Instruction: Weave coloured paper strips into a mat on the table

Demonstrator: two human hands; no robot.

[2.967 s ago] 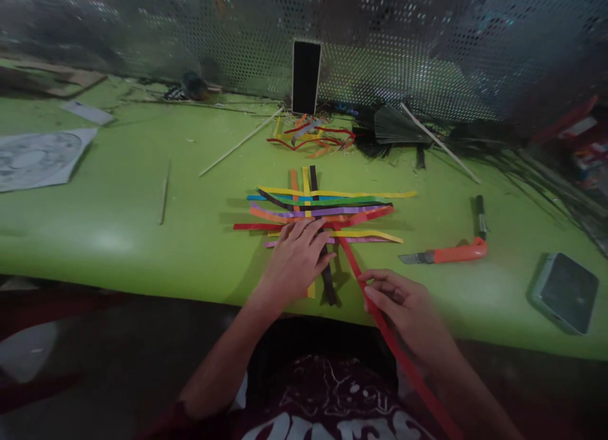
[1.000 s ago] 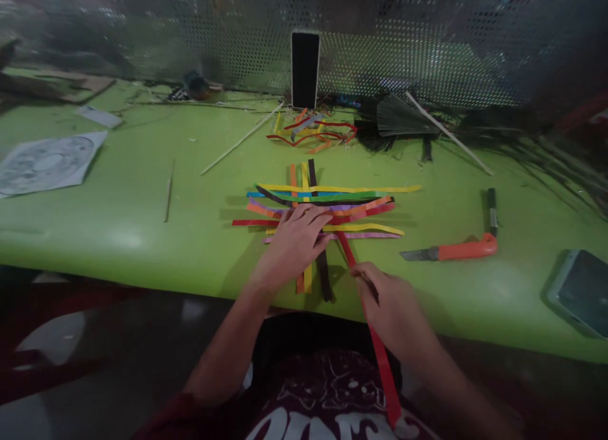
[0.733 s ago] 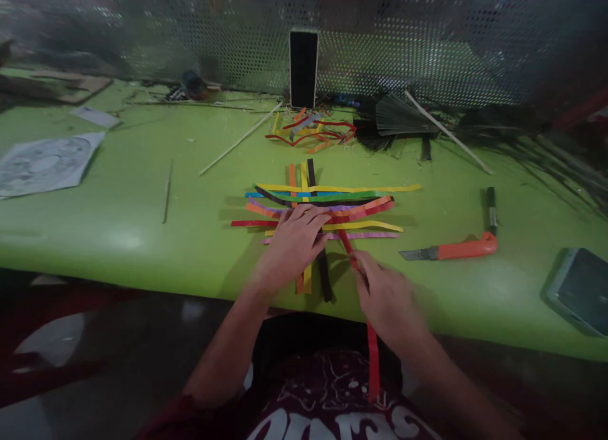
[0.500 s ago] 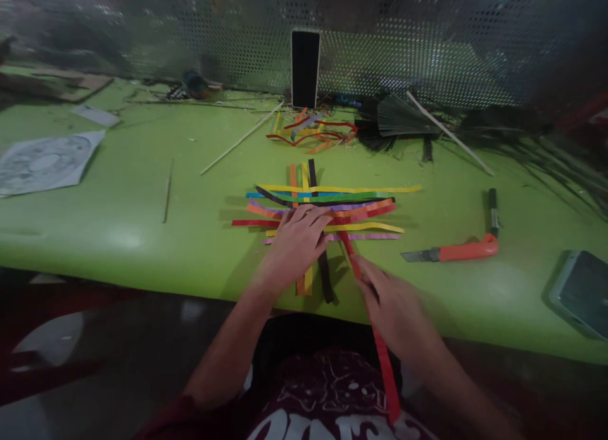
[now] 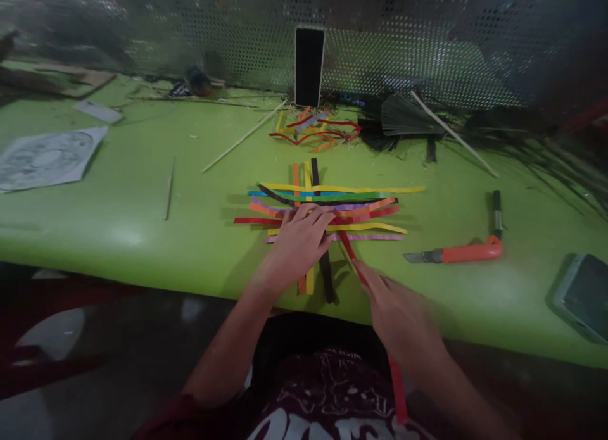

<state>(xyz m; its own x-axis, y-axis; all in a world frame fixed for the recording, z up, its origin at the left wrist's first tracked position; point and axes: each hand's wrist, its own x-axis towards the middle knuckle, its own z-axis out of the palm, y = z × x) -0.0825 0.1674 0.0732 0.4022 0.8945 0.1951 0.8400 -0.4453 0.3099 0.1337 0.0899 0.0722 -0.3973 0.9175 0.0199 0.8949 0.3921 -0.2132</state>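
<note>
Strips of coloured paper lie crossed over and under one another in a loose weave. Yellow [image 5: 370, 189], green [image 5: 351, 197] and pink [image 5: 375, 238] ones run crosswise, while orange [image 5: 296, 174] and black [image 5: 327, 278] ones run lengthwise. My left hand [image 5: 301, 237] rests on the middle of the weave with its fingers laid out flat, hiding the crossings beneath. To the right, my right hand [image 5: 399, 310] pinches a long red strip [image 5: 398, 389]. One end of that strip reaches the weave beside my left fingers; the other hangs past the table edge.
An orange-handled knife [image 5: 468, 253] lies at right, blade bared toward the weave, with a phone [image 5: 584, 297] beyond it. Another phone [image 5: 308, 66] leans upright at the back. Strip scraps [image 5: 318, 130], thin sticks [image 5: 244, 136] and a printed sheet [image 5: 50, 158] lie around.
My right hand has moved slightly right and toward me along the red strip. My left hand stays on the weave. The whole view has shifted a little.
</note>
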